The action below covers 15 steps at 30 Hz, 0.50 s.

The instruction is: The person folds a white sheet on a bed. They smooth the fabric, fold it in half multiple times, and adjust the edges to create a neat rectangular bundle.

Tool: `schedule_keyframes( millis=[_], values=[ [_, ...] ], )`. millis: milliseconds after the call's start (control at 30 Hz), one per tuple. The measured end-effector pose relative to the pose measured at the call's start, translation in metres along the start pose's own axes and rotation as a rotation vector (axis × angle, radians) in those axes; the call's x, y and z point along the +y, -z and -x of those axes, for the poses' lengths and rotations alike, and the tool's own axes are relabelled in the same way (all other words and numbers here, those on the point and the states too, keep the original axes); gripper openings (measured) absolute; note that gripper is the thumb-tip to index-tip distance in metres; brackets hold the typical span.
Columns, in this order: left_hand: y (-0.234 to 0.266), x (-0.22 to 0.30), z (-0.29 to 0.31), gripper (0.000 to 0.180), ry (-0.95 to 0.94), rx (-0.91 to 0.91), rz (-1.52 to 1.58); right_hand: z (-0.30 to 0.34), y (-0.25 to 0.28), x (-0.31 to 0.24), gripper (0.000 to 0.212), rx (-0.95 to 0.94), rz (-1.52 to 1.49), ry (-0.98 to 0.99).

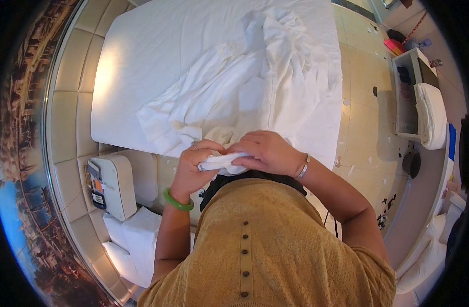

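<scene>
My left hand (193, 166), with a green bangle at the wrist, closes its fingers round a bunched edge of white bed linen (221, 162) close to my waist. My right hand (267, 152), wearing a silver bracelet, grips the same folded edge from the other side. The two hands almost touch. From them the linen spreads out in loose, rumpled folds (290, 66) over the bed. Whether it is a sheet or a cover I cannot tell.
The bed (142, 41) has a smooth white covering and meets a padded wall panel (65, 123) on the left. A white nightstand (117, 187) stands near it. On the right are a shelf unit (408, 97), folded white linen (431, 115) and dark scraps on the tiled floor (362, 128).
</scene>
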<state>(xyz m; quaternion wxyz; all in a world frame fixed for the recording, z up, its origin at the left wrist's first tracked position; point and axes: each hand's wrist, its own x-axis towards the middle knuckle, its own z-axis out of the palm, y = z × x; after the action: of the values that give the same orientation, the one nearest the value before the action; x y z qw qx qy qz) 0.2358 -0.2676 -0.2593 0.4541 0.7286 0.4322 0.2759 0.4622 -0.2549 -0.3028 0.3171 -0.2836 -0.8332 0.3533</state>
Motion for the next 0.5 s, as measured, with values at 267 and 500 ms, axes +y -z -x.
schedule_keyframes(
  millis=[267, 500],
  values=[
    [0.025, 0.004, 0.011, 0.025, 0.295, 0.797, 0.565, -0.01, 0.041, 0.078, 0.036, 0.248, 0.638, -0.213],
    [0.044, 0.002, 0.011, 0.034, 0.311, 1.018, 0.645, 0.011, 0.032, 0.066, 0.021, 0.313, 0.268, -0.336]
  ],
)
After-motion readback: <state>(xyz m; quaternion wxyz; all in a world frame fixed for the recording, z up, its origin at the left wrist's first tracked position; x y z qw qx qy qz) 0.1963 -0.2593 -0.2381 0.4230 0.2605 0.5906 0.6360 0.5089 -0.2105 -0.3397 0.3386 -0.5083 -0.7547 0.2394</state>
